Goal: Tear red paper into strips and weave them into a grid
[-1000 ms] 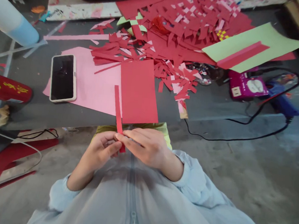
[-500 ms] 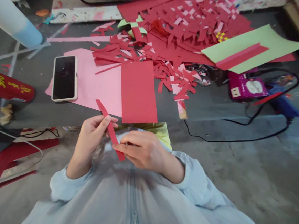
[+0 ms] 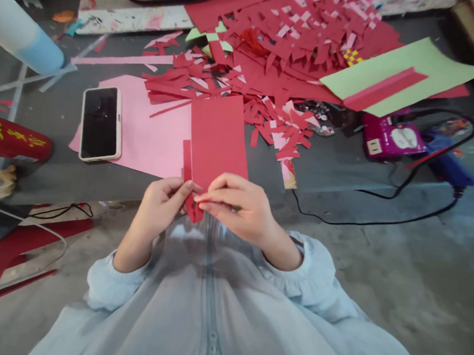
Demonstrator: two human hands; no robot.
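A narrow red paper strip (image 3: pixel 187 160) stands upright between my hands at the table's front edge, its lower end bent. My left hand (image 3: pixel 163 202) pinches it between thumb and fingers, low on its length. The fingertips of my right hand (image 3: pixel 241 205) close on the bent lower end of the same strip. Just beyond the hands lies a red paper sheet (image 3: pixel 220 132), overlapping a larger pink sheet (image 3: pixel 153 138). A phone (image 3: pixel 100 126) in a pale case rests on the pink sheet's left part.
Red and pink paper scraps (image 3: pixel 287 55) heap at the back. On the right are a green sheet (image 3: pixel 422 66), a purple box (image 3: pixel 391 139) and a blue glue gun (image 3: pixel 447 161) with its black cable. A red can (image 3: pixel 14 137) lies at the left, near a white-and-blue cylinder (image 3: pixel 38 41).
Both hands have moved up toward the table with the strip, now more upright and overlapping the red sheet's left edge. My right fingers have bent its lower end.
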